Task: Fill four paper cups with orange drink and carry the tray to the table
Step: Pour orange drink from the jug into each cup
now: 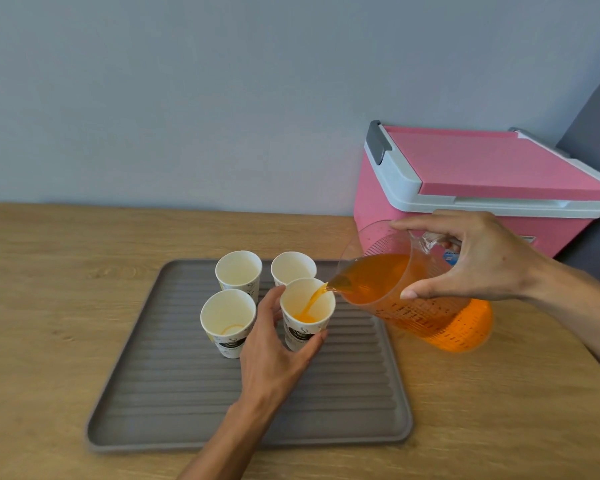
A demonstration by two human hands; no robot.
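Observation:
Several white paper cups stand on a grey ribbed tray (174,417). My left hand (274,355) grips the near right cup (307,315) from the front. My right hand (471,258) holds a clear measuring jug (413,299) of orange drink by its handle, tilted left. A thin orange stream runs from the spout into that cup, which has a little drink at its bottom. The near left cup (227,320) shows a faint orange ring inside. The far left cup (238,271) and the far right cup (291,266) look white inside.
A pink cooler box (465,188) with a white and pink lid stands at the back right against the wall, just behind the jug. The tray lies on a wooden counter (49,306). A dark panel shows at the far right edge.

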